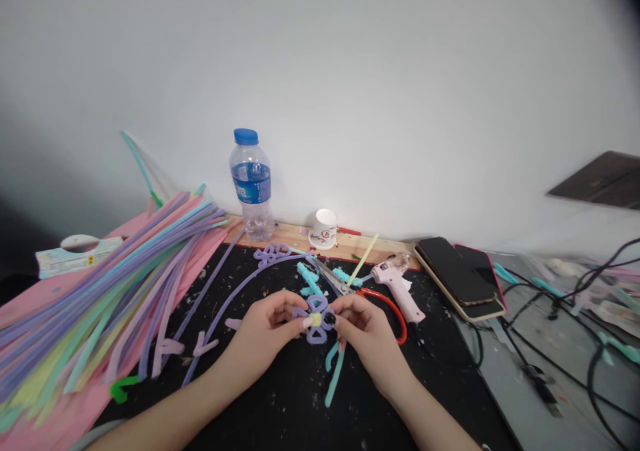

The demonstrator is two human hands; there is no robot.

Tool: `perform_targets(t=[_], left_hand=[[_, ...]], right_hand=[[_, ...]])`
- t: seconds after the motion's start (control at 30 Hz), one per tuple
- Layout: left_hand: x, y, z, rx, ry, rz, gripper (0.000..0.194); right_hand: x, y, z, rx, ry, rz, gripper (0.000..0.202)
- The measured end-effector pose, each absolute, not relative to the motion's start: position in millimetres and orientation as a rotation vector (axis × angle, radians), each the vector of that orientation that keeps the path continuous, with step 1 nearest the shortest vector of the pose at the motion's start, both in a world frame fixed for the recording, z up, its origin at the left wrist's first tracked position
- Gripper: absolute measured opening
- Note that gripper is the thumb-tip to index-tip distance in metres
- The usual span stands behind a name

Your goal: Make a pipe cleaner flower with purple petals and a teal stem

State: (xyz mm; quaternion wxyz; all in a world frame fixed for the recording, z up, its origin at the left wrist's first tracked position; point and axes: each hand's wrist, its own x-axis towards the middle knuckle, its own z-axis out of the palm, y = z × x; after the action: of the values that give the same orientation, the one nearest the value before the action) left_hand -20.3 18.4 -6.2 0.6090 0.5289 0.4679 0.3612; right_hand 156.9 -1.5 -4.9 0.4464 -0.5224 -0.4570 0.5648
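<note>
Between my two hands is a purple pipe-cleaner flower [317, 335] with a yellow centre, its looped petals spread out. My left hand [273, 324] pinches its left side, thumb near the yellow middle. On the opposite side, the fingers of my right hand [363, 331] close on a petal edge. Teal pipe-cleaner pieces [334, 377] hang or lie just below my right fingers; I cannot tell whether they join the flower. Just beyond my hands lie red-handled scissors [400, 314] and curled turquoise pipe cleaners [309, 277].
A large bundle of pastel pipe cleaners [125, 291] covers the left side. Toward the wall stand a water bottle [251, 187] and a paper cup [325, 227]. At right lie a pink glue gun [401, 291], phones [455, 271] and black cables [540, 324]. Another purple flower shape [271, 255] lies behind.
</note>
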Motion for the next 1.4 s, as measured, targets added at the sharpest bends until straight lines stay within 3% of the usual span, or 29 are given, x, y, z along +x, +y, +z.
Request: perform_targets(t=[0.37, 1.4], left_hand=[[-19.9, 17.2, -4.9, 1.195, 1.067, 0.838, 0.017], [-20.3, 14.4, -4.0, 1.289, 1.065, 0.834, 0.013]], right_hand=[[158.1, -8.3, -3.6, -1.336, -1.648, 1.178, 0.025], [156.3, -10.4, -5.5, -1.379, -1.652, 1.136, 0.026]])
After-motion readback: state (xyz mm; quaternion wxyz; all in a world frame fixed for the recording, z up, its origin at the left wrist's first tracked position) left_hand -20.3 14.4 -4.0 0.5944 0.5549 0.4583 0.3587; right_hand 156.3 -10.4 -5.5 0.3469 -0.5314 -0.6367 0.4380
